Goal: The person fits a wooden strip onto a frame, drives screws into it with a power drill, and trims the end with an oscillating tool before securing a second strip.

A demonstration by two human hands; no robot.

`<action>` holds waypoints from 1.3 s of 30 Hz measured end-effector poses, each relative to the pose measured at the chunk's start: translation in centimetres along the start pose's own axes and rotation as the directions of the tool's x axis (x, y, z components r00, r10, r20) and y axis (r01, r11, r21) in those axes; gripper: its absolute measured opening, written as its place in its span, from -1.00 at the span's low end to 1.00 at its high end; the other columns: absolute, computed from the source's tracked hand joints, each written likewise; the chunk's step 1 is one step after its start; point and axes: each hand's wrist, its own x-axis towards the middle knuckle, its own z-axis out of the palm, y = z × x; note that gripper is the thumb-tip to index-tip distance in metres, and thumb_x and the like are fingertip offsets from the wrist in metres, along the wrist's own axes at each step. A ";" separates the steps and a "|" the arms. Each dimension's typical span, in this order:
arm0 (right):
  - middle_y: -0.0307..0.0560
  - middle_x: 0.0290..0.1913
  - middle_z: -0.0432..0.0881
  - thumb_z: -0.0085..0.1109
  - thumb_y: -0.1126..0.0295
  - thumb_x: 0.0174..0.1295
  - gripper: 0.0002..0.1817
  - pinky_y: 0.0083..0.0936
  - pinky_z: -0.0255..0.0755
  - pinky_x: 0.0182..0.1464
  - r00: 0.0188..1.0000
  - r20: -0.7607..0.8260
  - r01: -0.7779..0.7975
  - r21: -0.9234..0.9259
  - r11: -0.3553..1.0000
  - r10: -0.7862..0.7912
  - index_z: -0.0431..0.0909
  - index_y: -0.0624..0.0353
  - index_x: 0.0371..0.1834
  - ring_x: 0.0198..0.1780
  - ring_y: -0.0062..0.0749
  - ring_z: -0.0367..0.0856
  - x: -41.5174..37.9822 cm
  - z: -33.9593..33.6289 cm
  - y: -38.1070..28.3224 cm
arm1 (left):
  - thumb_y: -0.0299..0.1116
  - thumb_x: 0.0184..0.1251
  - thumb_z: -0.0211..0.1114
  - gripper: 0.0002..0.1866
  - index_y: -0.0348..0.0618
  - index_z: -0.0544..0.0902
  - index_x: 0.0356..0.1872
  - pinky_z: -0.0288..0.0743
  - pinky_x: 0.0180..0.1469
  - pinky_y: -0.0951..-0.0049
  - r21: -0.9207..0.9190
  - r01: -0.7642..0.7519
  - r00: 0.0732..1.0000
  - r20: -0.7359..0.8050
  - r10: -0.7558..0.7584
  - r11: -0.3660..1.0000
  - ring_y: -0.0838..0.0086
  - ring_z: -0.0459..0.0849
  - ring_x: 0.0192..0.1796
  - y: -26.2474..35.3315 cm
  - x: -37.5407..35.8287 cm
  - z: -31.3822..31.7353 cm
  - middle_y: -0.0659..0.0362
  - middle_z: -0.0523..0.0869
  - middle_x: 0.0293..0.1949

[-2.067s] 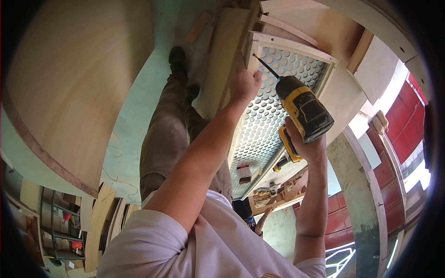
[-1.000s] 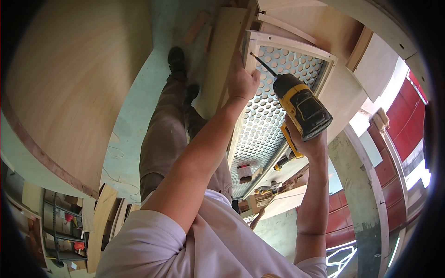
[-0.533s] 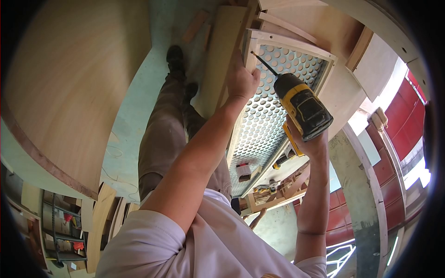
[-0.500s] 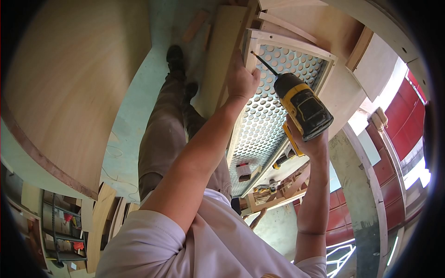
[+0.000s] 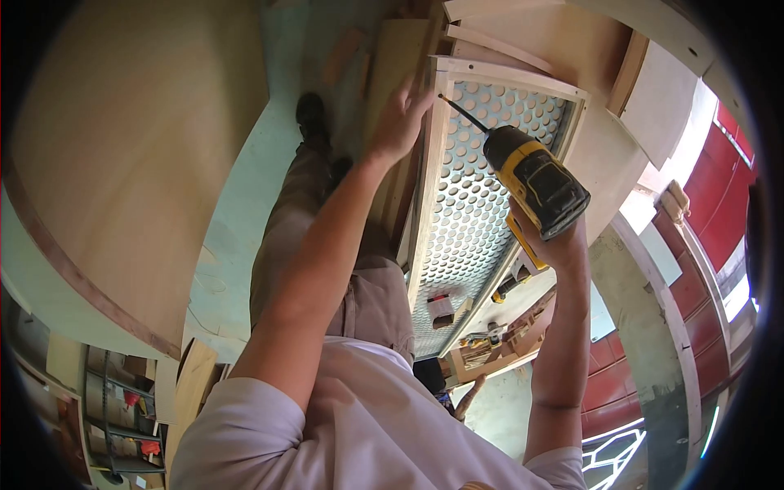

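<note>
My right hand point(image 5: 549, 237) is wrapped around the grip of a yellow and black cordless impact driver point(image 5: 535, 181). Its long bit points up and left, with the tip right at the corner of a pale wooden frame point(image 5: 430, 175). Inside the frame lies a metal sheet point(image 5: 474, 175) full of round holes. Beside the outer edge of that corner is my left hand point(image 5: 398, 122), thumb and forefinger apart, the thumb reaching toward the frame. The other fingers of this hand are partly hidden.
A large curved plywood panel point(image 5: 139, 163) stands at the left. A dark-labelled small box point(image 5: 441, 310) and another yellow and black power tool point(image 5: 508, 287) lie further along the frame. Wood strips point(image 5: 498, 47) rest behind it. Another person's arm point(image 5: 469, 398) shows below.
My left hand has shifted left, off the frame's face to beside its outer edge. The driver has stayed near the corner, moving only slightly.
</note>
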 end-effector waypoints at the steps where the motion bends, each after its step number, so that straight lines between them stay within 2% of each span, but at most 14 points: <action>1: -0.07 -0.18 0.79 0.49 0.45 0.20 -0.67 -0.42 0.67 -0.12 1.000 -0.003 -0.022 -0.016 1.000 0.022 0.66 0.26 0.00 -0.20 -0.42 0.78 -0.1 0.0 -0.2 | -0.21 0.46 0.37 -0.24 -0.27 0.26 0.57 0.58 0.16 0.38 0.027 -0.037 0.999 0.034 0.036 0.999 0.46 0.69 0.08 0.5 1.2 0.2 0.08 0.65 0.19; 2: -0.06 -0.18 0.79 0.49 0.45 0.20 -0.67 -0.41 0.67 -0.11 0.999 -0.005 -0.042 -0.033 0.999 0.042 0.66 0.26 0.01 -0.19 -0.40 0.78 -0.2 0.0 -0.5 | -0.18 0.51 0.36 -0.21 -0.24 0.22 0.62 0.57 0.19 0.41 0.051 -0.077 0.995 0.068 0.073 0.996 0.51 0.67 0.16 1.0 2.1 0.6 0.07 0.62 0.31; 3: -0.06 -0.17 0.79 0.49 0.45 0.20 -0.66 -0.41 0.67 -0.09 0.998 -0.008 -0.061 -0.051 0.997 0.061 0.66 0.25 0.02 -0.18 -0.39 0.78 -0.2 0.0 -0.7 | -0.18 0.57 0.34 -0.24 -0.24 0.21 0.63 0.58 0.16 0.45 0.233 -0.073 0.997 -0.009 0.077 0.970 0.52 0.70 0.12 1.2 2.5 1.0 0.07 0.67 0.26; 9: -0.06 -0.14 0.80 0.50 0.43 0.20 -0.65 -0.40 0.67 -0.06 1.000 0.010 0.026 -0.076 0.997 -0.025 0.65 0.26 0.03 -0.14 -0.39 0.79 0.0 -0.1 -0.4 | -0.22 0.48 0.39 -0.33 -0.22 0.41 0.53 0.63 0.02 0.43 0.386 -0.213 0.969 -0.032 0.244 0.898 0.51 0.75 -0.06 0.4 3.8 1.1 0.10 0.80 0.01; 15: -0.05 -0.10 0.79 0.51 0.41 0.20 -0.59 -0.39 0.67 -0.05 0.998 0.001 0.071 -0.068 0.995 -0.071 0.62 0.26 0.09 -0.12 -0.38 0.77 0.3 -0.1 0.1 | -0.30 0.44 0.41 -0.46 -0.19 0.58 0.40 0.65 -0.05 0.43 0.236 -0.075 0.993 -0.070 0.094 0.969 0.52 0.75 -0.14 0.9 4.1 1.4 0.13 0.82 -0.10; 18: -0.05 -0.08 0.78 0.55 0.38 0.20 -0.54 -0.39 0.66 -0.04 1.000 0.010 0.000 -0.012 1.000 0.001 0.60 0.27 0.12 -0.10 -0.40 0.76 0.2 -0.7 -0.6 | -0.31 0.44 0.41 -0.40 -0.17 0.51 0.46 0.63 0.05 0.44 0.268 -0.007 0.998 -0.062 0.025 0.964 0.53 0.76 -0.07 1.7 3.6 1.2 0.10 0.82 -0.06; 21: -0.04 -0.07 0.83 0.60 0.45 0.09 -0.53 -0.36 0.68 0.04 0.981 -0.155 -0.106 0.047 0.993 0.113 0.67 0.26 0.08 -0.04 -0.31 0.83 -1.2 -2.2 -4.5 | -0.26 0.46 0.40 -0.32 -0.16 0.40 0.54 0.58 0.19 0.42 0.090 0.027 0.999 -0.042 -0.023 0.996 0.48 0.75 0.04 2.2 2.7 0.9 0.06 0.82 -0.02; 24: -0.05 -0.02 0.81 0.56 0.47 0.20 -0.54 -0.42 0.67 0.07 0.981 -0.192 -0.017 0.051 0.999 0.027 0.64 0.27 0.15 -0.03 -0.44 0.79 -4.0 -3.7 -3.0 | -0.17 0.47 0.38 -0.28 -0.18 0.35 0.56 0.51 0.30 0.38 -0.098 0.052 0.993 -0.097 -0.062 0.994 0.40 0.74 0.14 0.9 0.8 0.5 0.03 0.80 0.04; 27: -0.10 -0.03 0.79 0.54 0.47 0.24 -0.56 -0.49 0.66 0.01 0.958 -0.286 0.067 0.336 0.939 0.034 0.63 0.24 0.17 -0.06 -0.52 0.77 -2.6 -0.9 -1.1 | -0.10 0.44 0.39 -0.35 -0.25 0.48 0.43 0.53 0.28 0.32 0.249 -0.078 0.993 0.106 0.053 0.965 0.31 0.75 0.15 -2.7 -1.9 0.3 -0.04 0.78 0.09; 29: -0.19 -0.08 0.76 0.52 0.45 0.27 -0.62 -0.53 0.63 -0.03 0.923 -0.385 0.201 0.439 0.876 -0.018 0.66 0.21 0.13 -0.12 -0.55 0.72 -0.1 1.7 -1.8 | -0.08 0.42 0.40 -0.43 -0.26 0.58 0.29 0.55 0.25 0.29 0.286 -0.068 0.995 0.091 0.044 0.956 0.27 0.76 0.13 -4.5 -1.4 -0.2 -0.06 0.79 0.05; 32: -0.24 -0.11 0.75 0.47 0.45 0.31 -0.66 -0.58 0.60 -0.02 0.776 -0.574 0.365 0.070 0.929 -0.261 0.68 0.20 0.13 -0.15 -0.56 0.69 2.6 4.4 -2.0 | -0.09 0.37 0.41 -0.55 -0.28 0.72 0.06 0.60 0.14 0.23 0.383 -0.045 0.996 0.089 0.012 0.923 0.20 0.80 0.03 -3.8 -1.2 -0.7 -0.07 0.82 -0.04; 36: -0.14 -0.05 0.77 0.45 0.50 0.30 -0.61 -0.58 0.59 0.03 0.683 -0.463 0.340 -0.484 0.806 -0.566 0.64 0.26 0.18 -0.06 -0.50 0.75 3.7 4.2 -4.4 | -0.12 0.33 0.44 -0.57 -0.29 0.73 0.02 0.61 0.11 0.24 0.452 -0.112 0.993 0.074 0.087 0.885 0.19 0.82 -0.03 -2.0 -1.7 -0.5 -0.06 0.83 -0.09; 37: -0.07 -0.02 0.78 0.48 0.52 0.23 -0.61 -0.56 0.61 0.04 0.716 -0.577 0.449 -0.049 0.892 -0.392 0.66 0.30 0.13 -0.03 -0.45 0.78 3.9 5.9 -3.2 | -0.13 0.32 0.45 -0.57 -0.30 0.72 0.02 0.61 0.11 0.24 0.427 -0.153 0.988 0.074 0.134 0.891 0.19 0.82 -0.04 -2.4 -1.7 -0.5 -0.07 0.83 -0.09; 39: -0.08 -0.05 0.78 0.49 0.51 0.21 -0.65 -0.51 0.62 0.02 0.593 -0.518 0.447 -0.425 0.787 -0.616 0.69 0.27 0.07 -0.08 -0.43 0.78 5.1 6.0 -3.5 | -0.12 0.29 0.46 -0.55 -0.28 0.73 0.02 0.61 0.11 0.22 0.386 -0.151 0.988 0.086 0.128 0.910 0.14 0.82 -0.03 -2.3 -1.6 -0.5 -0.08 0.84 -0.10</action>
